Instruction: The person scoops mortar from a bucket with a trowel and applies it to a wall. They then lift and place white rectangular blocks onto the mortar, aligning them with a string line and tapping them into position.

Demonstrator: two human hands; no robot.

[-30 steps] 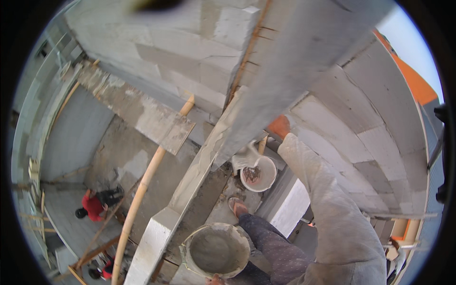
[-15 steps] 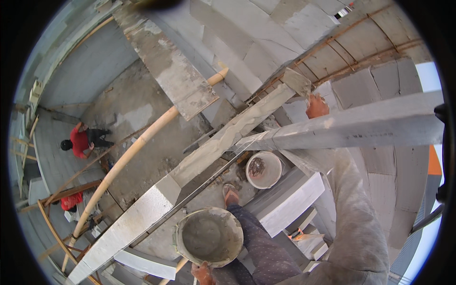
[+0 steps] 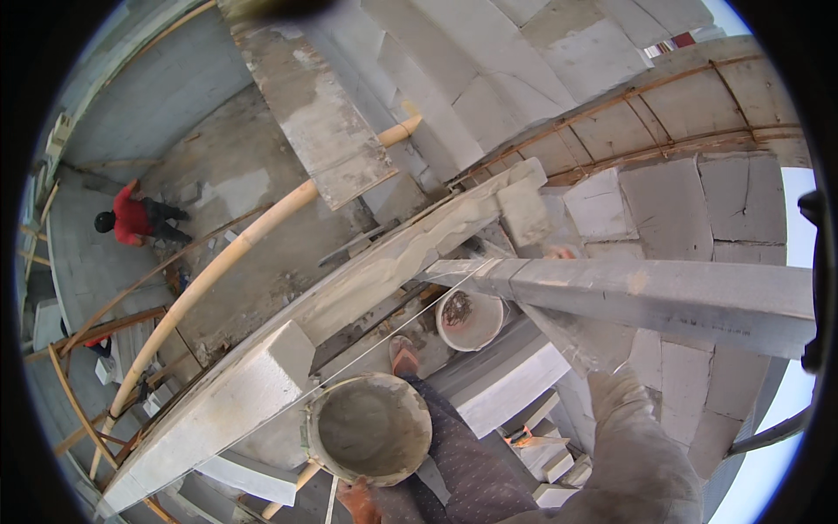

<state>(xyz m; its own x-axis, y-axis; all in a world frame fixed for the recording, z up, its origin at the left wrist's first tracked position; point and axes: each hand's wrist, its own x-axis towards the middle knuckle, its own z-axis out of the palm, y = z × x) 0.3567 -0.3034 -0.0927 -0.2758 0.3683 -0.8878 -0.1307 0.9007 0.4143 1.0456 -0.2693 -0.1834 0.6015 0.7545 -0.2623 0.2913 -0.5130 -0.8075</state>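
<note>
My left hand point(image 3: 360, 501) is closed on the near rim of a bucket point(image 3: 422, 428) of wet grey mortar point(image 3: 365, 430). My right arm point(image 3: 642, 437) reaches up and passes behind a grey metal beam point(image 3: 681, 293). Beyond the beam only a bit of my right hand point(image 3: 559, 252) shows, beside a mortar-coated trowel point(image 3: 523, 208) whose handle I cannot see. The blade lies against the far end of the mortar layer point(image 3: 410, 249) on top of the block wall. A white block point(image 3: 262, 371) sits at the near end of that layer.
A white bucket point(image 3: 491, 336) with dark residue stands by my foot point(image 3: 403, 356). A taut string point(image 3: 375, 347) runs along the wall. Left of it, a bamboo pole point(image 3: 236, 262) and a plank point(image 3: 327, 131) hang above a lower floor, where a person in red point(image 3: 131, 217) works.
The trowel has come down and slightly left, its blade now turned along the mortar layer. My right hand is now mostly hidden by the beam. The view has shifted; my left hand stays on the bucket.
</note>
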